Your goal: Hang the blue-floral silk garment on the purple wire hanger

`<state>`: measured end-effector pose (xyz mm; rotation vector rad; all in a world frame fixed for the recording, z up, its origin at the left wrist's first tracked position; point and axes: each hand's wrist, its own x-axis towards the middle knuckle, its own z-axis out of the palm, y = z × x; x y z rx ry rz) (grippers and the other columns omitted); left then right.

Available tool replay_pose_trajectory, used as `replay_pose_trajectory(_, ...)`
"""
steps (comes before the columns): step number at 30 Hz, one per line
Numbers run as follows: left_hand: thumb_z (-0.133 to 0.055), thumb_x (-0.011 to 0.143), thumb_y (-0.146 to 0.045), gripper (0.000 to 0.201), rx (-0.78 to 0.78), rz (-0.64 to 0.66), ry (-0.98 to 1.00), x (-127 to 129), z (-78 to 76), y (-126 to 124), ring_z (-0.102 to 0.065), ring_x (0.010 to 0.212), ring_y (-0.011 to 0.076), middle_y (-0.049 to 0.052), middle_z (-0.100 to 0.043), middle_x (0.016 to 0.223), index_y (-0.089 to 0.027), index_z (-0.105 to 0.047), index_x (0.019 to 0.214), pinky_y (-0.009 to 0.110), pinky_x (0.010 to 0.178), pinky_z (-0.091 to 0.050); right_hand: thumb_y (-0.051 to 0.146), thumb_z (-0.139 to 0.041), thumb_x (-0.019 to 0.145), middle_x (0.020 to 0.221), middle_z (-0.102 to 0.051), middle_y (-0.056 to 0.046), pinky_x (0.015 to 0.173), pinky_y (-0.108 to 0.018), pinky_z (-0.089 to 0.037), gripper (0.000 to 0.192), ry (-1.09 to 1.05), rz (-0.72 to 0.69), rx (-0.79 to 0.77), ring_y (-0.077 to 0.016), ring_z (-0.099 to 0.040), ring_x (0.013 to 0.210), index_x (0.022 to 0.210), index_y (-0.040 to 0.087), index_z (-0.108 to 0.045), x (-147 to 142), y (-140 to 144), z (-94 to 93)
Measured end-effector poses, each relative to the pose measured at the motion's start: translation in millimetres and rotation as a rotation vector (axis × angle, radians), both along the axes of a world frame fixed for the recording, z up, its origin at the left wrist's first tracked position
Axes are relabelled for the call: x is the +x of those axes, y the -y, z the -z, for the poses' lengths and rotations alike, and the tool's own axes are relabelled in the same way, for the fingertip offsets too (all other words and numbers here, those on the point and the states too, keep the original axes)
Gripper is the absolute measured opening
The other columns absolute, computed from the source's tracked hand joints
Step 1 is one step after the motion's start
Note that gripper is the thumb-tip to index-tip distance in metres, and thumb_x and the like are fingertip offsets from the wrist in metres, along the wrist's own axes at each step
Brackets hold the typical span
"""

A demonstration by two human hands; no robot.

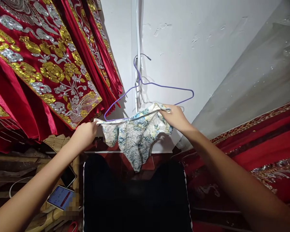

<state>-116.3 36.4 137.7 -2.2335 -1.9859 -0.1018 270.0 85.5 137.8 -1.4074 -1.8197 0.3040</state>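
Note:
A pale floral garment [135, 135] in cream, blue and green is stretched between my two hands. My left hand [85, 133] pinches its left top edge, with the fingers closed. At the other end of that edge, my right hand [176, 118] grips the cloth. Between them the fabric hangs to a point. A purple wire hanger [164, 86] stands above the garment, its hook against a white upright strip. The hanger's lower bar meets the cloth's top edge; whether it runs inside or behind cannot be made out.
Red cloth with gold and silver embroidery [53, 71] hangs at the left. Sheer white fabric [251, 87] and red embroidered cloth [268, 145] fill the right. A lit phone [60, 197] lies on bamboo furniture [48, 219] at lower left, beside a dark phone [69, 177]. A white wall [183, 42] is ahead.

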Motion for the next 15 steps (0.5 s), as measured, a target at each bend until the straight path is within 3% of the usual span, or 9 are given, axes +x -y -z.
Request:
replay_pose_trajectory(3,-0.030,0.100,-0.035,0.050,0.057,0.017,0.065,-0.5,-12.7,11.2,-0.071,0.079,0.0330,0.017,-0.075,0.084,-0.012,-0.071,0.115,0.034,0.066,-0.043,0.032,-0.052,0.084,0.058,-0.041,0.003,0.057,-0.028,-0.026,0.023,-0.049,-0.001,-0.017,-0.0131,-0.035,0.056,0.064,0.021,-0.048,-2.1,4.4,-1.9)
replay_pose_trajectory(6,-0.033,0.101,-0.042,0.052,0.187,0.085,0.259,7.8,-28.8,8.3,-0.071,0.081,0.0303,0.013,-0.077,0.087,-0.016,-0.068,0.129,0.032,0.071,-0.046,0.035,-0.054,0.085,0.057,-0.041,0.003,0.057,-0.028,-0.026,0.027,-0.086,-0.025,-0.051,-0.0130,-0.035,0.055,0.062,0.021,-0.048,-6.5,11.5,-2.6)
replay_pose_trajectory(11,-0.040,0.099,-0.038,0.047,0.298,0.357,0.663,27.7,-37.4,-39.8,-0.066,0.112,0.0258,0.009,-0.071,0.126,-0.016,-0.067,0.130,0.031,0.098,-0.046,0.038,-0.057,0.086,0.071,-0.063,-0.002,0.063,-0.029,-0.041,0.023,-0.225,-0.177,-0.161,-0.0197,-0.057,0.068,0.076,0.018,-0.064,-23.6,28.0,3.6)
replay_pose_trajectory(15,-0.041,0.098,-0.036,0.042,0.261,0.425,0.771,31.7,-31.1,-71.9,-0.065,0.099,0.0219,0.009,-0.074,0.114,-0.013,-0.070,0.119,0.028,0.091,-0.047,0.028,-0.055,0.086,0.104,-0.072,-0.006,0.085,-0.035,-0.050,0.027,-0.197,-0.275,-0.091,-0.0262,-0.065,0.102,0.105,0.021,-0.072,-22.4,41.9,-0.1)
